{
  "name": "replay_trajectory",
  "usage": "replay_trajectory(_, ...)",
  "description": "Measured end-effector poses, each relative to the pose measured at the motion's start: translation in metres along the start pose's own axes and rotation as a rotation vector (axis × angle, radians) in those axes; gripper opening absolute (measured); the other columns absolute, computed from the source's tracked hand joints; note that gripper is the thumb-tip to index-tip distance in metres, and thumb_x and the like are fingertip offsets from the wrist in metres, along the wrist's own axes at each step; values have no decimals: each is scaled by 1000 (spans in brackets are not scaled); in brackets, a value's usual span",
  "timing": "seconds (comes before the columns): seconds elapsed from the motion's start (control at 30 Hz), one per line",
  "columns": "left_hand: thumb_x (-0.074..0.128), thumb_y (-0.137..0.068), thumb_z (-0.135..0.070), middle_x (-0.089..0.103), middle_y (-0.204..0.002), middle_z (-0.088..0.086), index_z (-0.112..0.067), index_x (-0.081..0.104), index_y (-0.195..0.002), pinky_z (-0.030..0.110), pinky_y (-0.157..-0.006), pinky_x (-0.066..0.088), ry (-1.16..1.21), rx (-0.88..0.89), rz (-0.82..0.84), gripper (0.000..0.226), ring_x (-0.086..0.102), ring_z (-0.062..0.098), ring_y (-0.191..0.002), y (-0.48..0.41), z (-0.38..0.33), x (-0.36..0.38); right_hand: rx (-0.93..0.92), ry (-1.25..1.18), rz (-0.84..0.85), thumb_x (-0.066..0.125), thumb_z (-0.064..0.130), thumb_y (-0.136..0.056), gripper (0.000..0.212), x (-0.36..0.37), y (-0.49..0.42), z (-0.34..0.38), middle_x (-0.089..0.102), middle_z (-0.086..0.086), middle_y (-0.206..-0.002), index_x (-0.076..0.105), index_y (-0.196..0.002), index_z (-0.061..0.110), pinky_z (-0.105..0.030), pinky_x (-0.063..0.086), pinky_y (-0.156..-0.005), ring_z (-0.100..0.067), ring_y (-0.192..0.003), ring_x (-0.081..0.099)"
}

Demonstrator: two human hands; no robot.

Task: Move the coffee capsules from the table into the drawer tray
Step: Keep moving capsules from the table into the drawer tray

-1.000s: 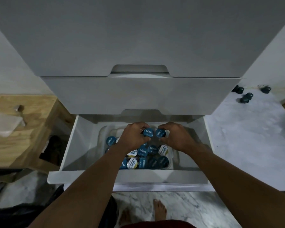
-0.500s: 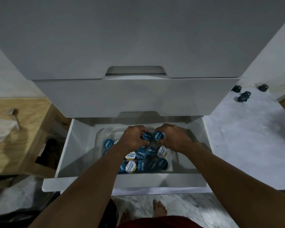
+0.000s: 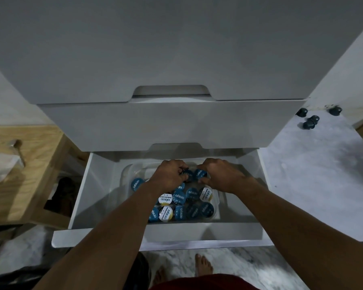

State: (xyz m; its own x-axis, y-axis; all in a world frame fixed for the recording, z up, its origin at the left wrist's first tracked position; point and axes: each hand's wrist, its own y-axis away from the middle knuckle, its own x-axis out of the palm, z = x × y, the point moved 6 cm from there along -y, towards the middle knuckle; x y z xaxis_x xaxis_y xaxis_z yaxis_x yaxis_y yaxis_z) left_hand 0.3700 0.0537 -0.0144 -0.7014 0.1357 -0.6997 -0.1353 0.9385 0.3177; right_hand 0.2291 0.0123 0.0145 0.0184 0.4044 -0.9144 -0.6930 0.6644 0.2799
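Note:
The open white drawer [image 3: 82, 197] holds a clear plastic tray [image 3: 217, 203] filled with several blue and white-lidded coffee capsules [image 3: 179, 196]. Both my hands are inside the drawer over the tray's far end. My left hand [image 3: 169, 175] pinches a blue capsule [image 3: 188, 174] with curled fingers. My right hand [image 3: 220, 174] grips another blue capsule [image 3: 201, 174] right beside it. Several dark capsules [image 3: 309, 122] lie on the marble surface at the far right.
Above the open drawer, a shut white drawer front [image 3: 155, 126] overhangs its back. A wooden stand [image 3: 29, 164] with a white cloth [image 3: 0, 168] is to the left. My bare foot [image 3: 203, 266] is on the marble floor below.
Both hands have stayed over the tray's far end with their capsules and sunk slightly lower toward the pile. The camera has tilted a little.

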Motion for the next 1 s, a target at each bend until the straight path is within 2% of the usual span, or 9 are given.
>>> replay_trajectory(0.27, 71, -83, -19, 64, -103, 3, -20, 65, -114, 25, -81, 50, -10, -9, 9, 31, 61, 15, -89, 1, 3, 2, 23, -24, 50, 61, 44, -86, 40, 5, 2, -1, 59, -6, -116, 61, -118, 18, -34, 45, -84, -24, -102, 55)
replay_trajectory(0.47, 73, -82, -18, 66, -103, 3, -21, 67, -111, 24, -80, 50, -2, -19, 16, 30, 62, 15, -88, 1, 1, 4, -22, -3, 18, 60, 27, -90, 29, 3, 6, 0, 59, -6, -116, 62, -118, 19, -34, 45, -83, -26, -103, 56)
replay_trajectory(0.67, 72, -81, -18, 69, -102, 3, -21, 68, -109, 29, -82, 53, -69, 8, 38, 28, 64, 17, -89, 3, -6, 5, -29, 15, 20, 62, 23, -88, 40, -1, 8, 3, 61, -8, -121, 58, -127, 20, -37, 47, -91, -27, -110, 55)
replay_trajectory(0.83, 73, -80, -20, 69, -103, 3, -22, 69, -106, 32, -85, 53, -120, 13, 40, 26, 64, 18, -91, 5, -7, 5, -31, 34, 35, 60, 28, -88, 29, 1, 9, 0, 64, -9, -113, 65, -115, 17, -39, 49, -86, -27, -103, 57)
replay_trajectory(1.0, 72, -80, -21, 69, -104, 3, -20, 69, -108, 33, -87, 53, -162, 38, 47, 28, 64, 18, -92, 8, -11, 6, -27, 33, 38, 60, 30, -87, 30, 0, 10, 2, 64, -10, -112, 67, -113, 16, -40, 49, -87, -27, -103, 57)
